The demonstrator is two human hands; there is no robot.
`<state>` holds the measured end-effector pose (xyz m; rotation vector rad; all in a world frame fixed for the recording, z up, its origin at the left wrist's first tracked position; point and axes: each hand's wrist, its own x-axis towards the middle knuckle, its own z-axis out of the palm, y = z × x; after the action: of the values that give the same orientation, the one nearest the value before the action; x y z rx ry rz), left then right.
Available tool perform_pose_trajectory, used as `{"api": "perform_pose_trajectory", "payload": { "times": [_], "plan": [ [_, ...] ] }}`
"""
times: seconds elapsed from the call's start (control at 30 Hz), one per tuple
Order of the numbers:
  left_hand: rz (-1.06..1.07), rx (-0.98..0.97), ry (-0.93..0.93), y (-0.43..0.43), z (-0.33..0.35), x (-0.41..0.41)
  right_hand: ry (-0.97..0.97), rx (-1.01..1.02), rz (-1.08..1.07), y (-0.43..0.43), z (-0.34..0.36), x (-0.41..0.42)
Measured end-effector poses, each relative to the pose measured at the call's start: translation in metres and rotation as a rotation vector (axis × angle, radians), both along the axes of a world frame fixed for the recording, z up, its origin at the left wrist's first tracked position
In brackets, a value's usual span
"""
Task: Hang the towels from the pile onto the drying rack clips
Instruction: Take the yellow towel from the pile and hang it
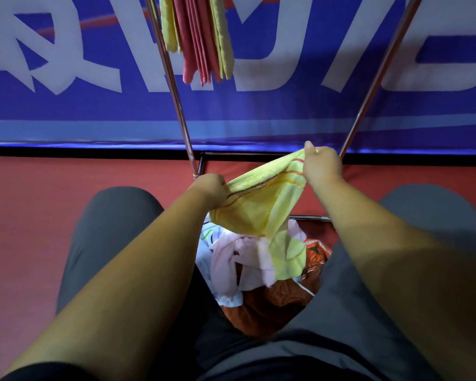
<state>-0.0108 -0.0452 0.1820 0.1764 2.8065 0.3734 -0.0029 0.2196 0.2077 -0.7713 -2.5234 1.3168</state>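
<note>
A yellow towel (261, 199) with orange stripes along one edge is stretched between both hands above the pile. My left hand (210, 188) grips its left end in a fist. My right hand (322, 165) pinches its upper right corner, thumb up. The towel's lower part hangs down onto the pile of towels (239, 259), pink, white and yellow, which lies on an orange cloth (272, 303) between my knees. Pink and yellow towels (198, 37) hang from the drying rack at the top; the clips are out of view.
Two chrome legs of the rack (176, 100) slant down to a floor bar (308, 218) on the red floor. A blue banner with white letters (66, 78) stands behind. My grey-clad knees flank the pile.
</note>
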Motion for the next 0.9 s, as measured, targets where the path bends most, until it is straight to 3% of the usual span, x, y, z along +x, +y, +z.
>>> {"api": "perform_pose_trajectory", "payload": {
  "times": [0.3, 0.43, 0.57, 0.67, 0.9],
  "plan": [
    [0.296, 0.243, -0.012, -0.012, -0.006, -0.009, 0.029, -0.239, -0.236, 0.017, 0.001, 0.000],
    [0.519, 0.580, 0.040, -0.014, -0.009, -0.020, -0.051, -0.322, -0.194, 0.016, -0.003, -0.004],
    [0.643, 0.967, -0.055, -0.010, -0.009, -0.022, -0.153, -0.395, 0.036, 0.000, -0.007, -0.002],
    [0.619, 0.951, -0.106, -0.004, -0.006, -0.015, -0.171, -0.425, 0.165, -0.019, -0.014, -0.001],
    [0.562, 0.737, -0.162, 0.015, -0.002, -0.007, -0.232, -0.280, 0.463, -0.041, -0.017, 0.012]
  ]
}}
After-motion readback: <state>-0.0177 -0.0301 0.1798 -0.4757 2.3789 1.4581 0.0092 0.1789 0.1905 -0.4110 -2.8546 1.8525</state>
